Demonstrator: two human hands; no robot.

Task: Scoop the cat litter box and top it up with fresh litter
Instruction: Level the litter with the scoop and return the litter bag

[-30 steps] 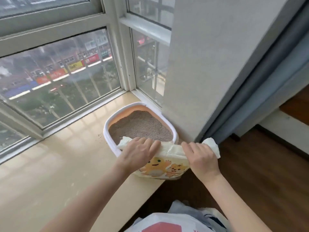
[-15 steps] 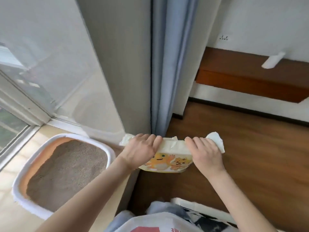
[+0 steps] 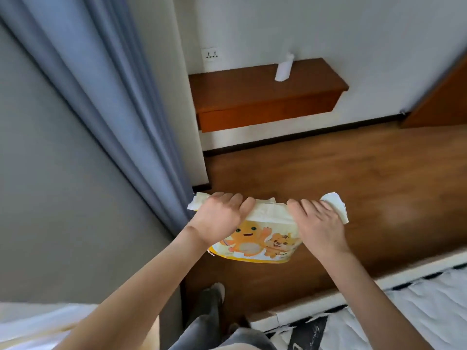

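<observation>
A cream and yellow litter bag [image 3: 262,241] with cartoon animals hangs in mid-air over the wooden floor. My left hand [image 3: 218,218] grips the left part of its folded top edge. My right hand [image 3: 318,223] grips the right part, where a white corner sticks out past my fingers. Both hands curl over the fold from above. The litter box is out of view.
A blue-grey curtain [image 3: 106,104] hangs at the left beside a grey wall. A wooden wall shelf [image 3: 265,94] with a white bottle [image 3: 284,68] is ahead. The wooden floor [image 3: 341,178] stretches to the right. A bed edge with white bedding [image 3: 404,306] lies at the lower right.
The view has swung right, away from the window sill. The litter box has left the frame. Both hands still hold the bag's top, now over the floor.
</observation>
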